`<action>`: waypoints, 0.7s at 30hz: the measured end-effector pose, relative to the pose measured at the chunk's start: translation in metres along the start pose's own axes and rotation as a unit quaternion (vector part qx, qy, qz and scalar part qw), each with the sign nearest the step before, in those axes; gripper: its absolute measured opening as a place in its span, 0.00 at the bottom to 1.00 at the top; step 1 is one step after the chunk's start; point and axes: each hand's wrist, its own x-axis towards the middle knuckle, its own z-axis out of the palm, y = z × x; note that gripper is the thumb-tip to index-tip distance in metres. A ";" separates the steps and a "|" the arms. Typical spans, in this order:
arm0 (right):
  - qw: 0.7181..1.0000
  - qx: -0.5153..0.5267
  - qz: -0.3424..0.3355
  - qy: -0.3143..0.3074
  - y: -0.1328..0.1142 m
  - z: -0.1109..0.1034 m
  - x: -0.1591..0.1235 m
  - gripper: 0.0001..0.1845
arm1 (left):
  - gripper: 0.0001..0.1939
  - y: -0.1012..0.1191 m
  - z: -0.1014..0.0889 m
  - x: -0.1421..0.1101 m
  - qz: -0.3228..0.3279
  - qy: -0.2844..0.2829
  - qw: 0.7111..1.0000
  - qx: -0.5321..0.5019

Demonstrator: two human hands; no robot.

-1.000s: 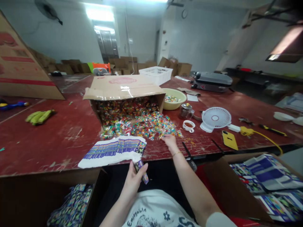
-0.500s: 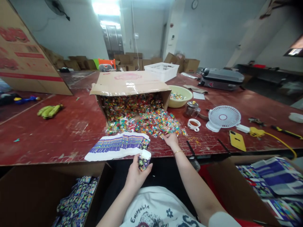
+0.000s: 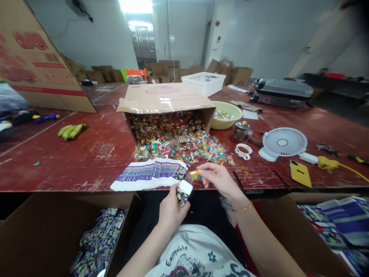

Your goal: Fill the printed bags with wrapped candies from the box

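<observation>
My left hand (image 3: 173,207) is closed around a small printed packet (image 3: 183,193), purple and black with a white top, just off the table's front edge. Pinched in my right hand (image 3: 217,179) is a clear candy sachet (image 3: 195,175) with coloured pieces inside, held a little above and to the right of the packet. A fanned row of purple and white packets (image 3: 150,173) lies on the table beside my left hand. Behind them, a pile of similar candy sachets (image 3: 196,146) spills from a cardboard box (image 3: 165,98) lying on its side.
Right of the box stand a yellow bowl (image 3: 227,122), a glass teapot (image 3: 241,132), a cup of tea (image 3: 243,151), a white fan (image 3: 284,142) and a yellow phone (image 3: 300,173). Below the table edge, an open carton at left holds filled packets (image 3: 100,240); another at right holds printed packets (image 3: 343,219).
My right hand has come from the edge of the candy pile toward my left hand, now with a candy sachet in its fingers. My left hand still grips the packet. The view has shifted slightly.
</observation>
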 end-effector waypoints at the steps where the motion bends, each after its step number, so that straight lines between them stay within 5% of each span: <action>1: 1.000 -0.007 0.011 -0.022 -0.007 0.006 -0.004 0.17 | 0.25 0.002 0.000 0.000 0.007 0.005 1.000 0.003; 7: 0.984 -0.142 -0.088 0.063 -0.007 0.039 -0.011 0.10 | 0.28 0.000 -0.001 -0.003 0.059 0.075 0.995 -0.019; 13: 0.947 -0.241 -0.212 0.026 -0.010 0.050 -0.024 0.08 | 0.30 -0.005 -0.002 -0.004 0.108 0.144 0.981 -0.070; 17: 0.968 -0.148 -0.198 -0.038 -0.010 0.053 -0.037 0.10 | 0.23 -0.003 -0.006 -0.005 0.158 0.171 0.968 -0.098; 21: 0.989 0.092 -0.095 0.060 0.004 0.060 -0.042 0.16 | 0.18 0.001 -0.009 -0.006 0.111 0.106 0.981 -0.122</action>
